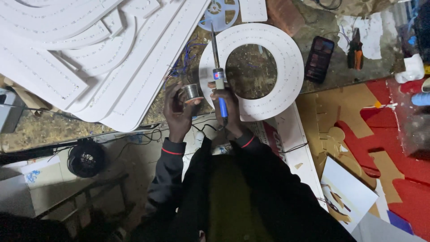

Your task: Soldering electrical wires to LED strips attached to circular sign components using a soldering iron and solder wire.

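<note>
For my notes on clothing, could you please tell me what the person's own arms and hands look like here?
Both hands are bare: no gloves, rings or watch show on the left hand or the right hand. Both arms wear long dark, black-looking sleeves ending in ribbed cuffs, each with a thin red stripe: the left cuff and the right cuff. The sleeves look loose and slightly creased.

Both arms come up from the bottom of the view in dark sleeves with a thin red stripe at each cuff, elbows bent and forearms angled in toward each other. The left hand (pixel 178 110) is raised with its fingers curled and thumb pinching forward in a closed grip. The right hand (pixel 227 112) sits just beside it, wrapped in a fist-like grip, knuckles up. The wrists are close together, almost level.
</note>
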